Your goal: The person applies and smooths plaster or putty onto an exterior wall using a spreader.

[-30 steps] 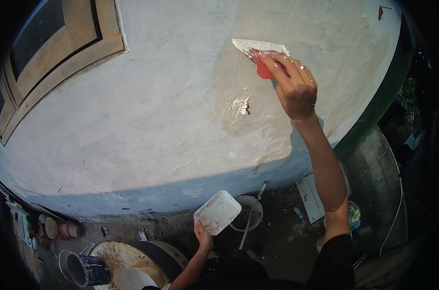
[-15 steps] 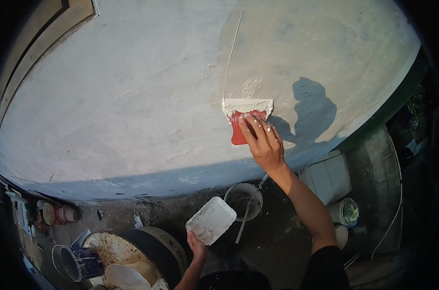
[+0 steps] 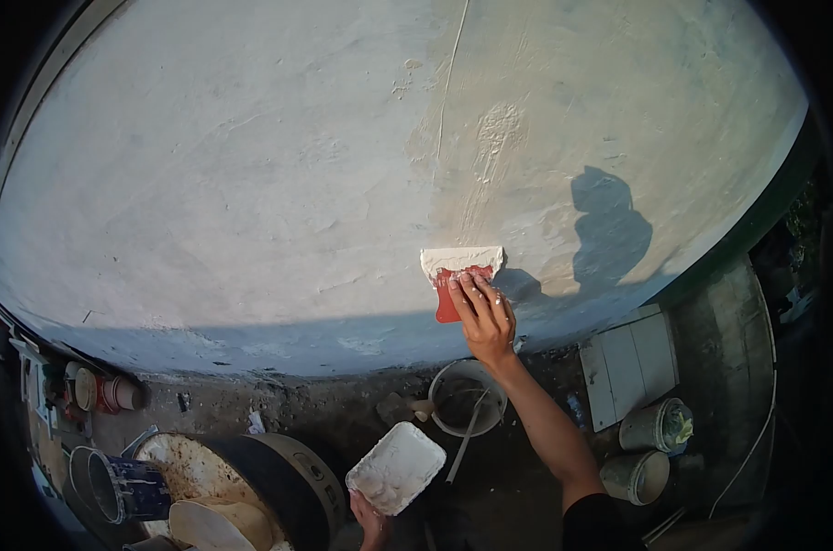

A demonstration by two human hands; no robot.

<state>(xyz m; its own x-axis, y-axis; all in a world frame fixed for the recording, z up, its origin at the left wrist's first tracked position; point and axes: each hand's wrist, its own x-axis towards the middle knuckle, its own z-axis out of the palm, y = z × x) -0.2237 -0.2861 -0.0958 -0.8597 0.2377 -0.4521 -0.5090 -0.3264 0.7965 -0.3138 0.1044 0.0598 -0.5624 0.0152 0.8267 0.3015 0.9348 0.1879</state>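
Observation:
My right hand point(image 3: 488, 317) grips a red putty knife point(image 3: 446, 303) with a wide blade coated in white putty. Its blade edge lies against the wall point(image 3: 279, 184), low down near the shadow line. Above the blade, a streaked, wet-looking band of putty point(image 3: 479, 197) runs up to a rough patch. My left hand point(image 3: 368, 516) holds a white rectangular tray point(image 3: 398, 468) by its lower left corner, below the wall. White putty is smeared over the tray's inside. Part of my left hand is hidden under the tray.
A round bucket point(image 3: 497, 404) with a stick in it stands at the wall's foot. At lower left, a drum point(image 3: 297, 468) carries a dark blue bucket point(image 3: 141, 487). Two more buckets point(image 3: 637, 477) stand right of my arm, near white panels point(image 3: 629, 367).
My right hand has drawn the putty knife down the wall, and a longer streak of putty shows above it. The view has shifted somewhat. My left hand still holds the tray.

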